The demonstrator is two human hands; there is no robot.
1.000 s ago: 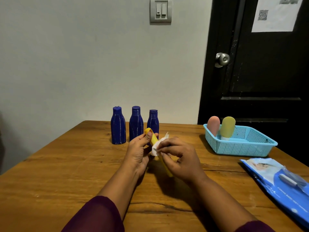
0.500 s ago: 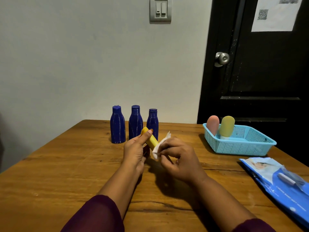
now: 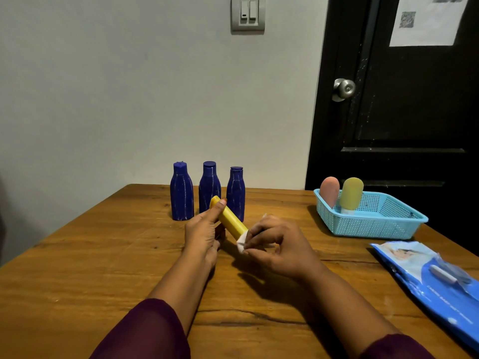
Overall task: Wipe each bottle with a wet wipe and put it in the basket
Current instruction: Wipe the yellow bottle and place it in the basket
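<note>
My left hand holds a yellow tube bottle by its far end, tilted above the wooden table. Around the tube's near end my right hand pinches a white wet wipe. Three dark blue bottles stand upright in a row just behind the hands. At the right stands a light blue basket with a pink tube and a yellow-green tube leaning inside it.
A blue pack of wet wipes lies at the table's right edge. Behind the basket is a black door with a round knob. A grey wall with a light switch backs the table.
My right hand has slid the wipe down the yellow tube from its upper part to its near end, uncovering most of the tube. My left hand keeps its hold.
</note>
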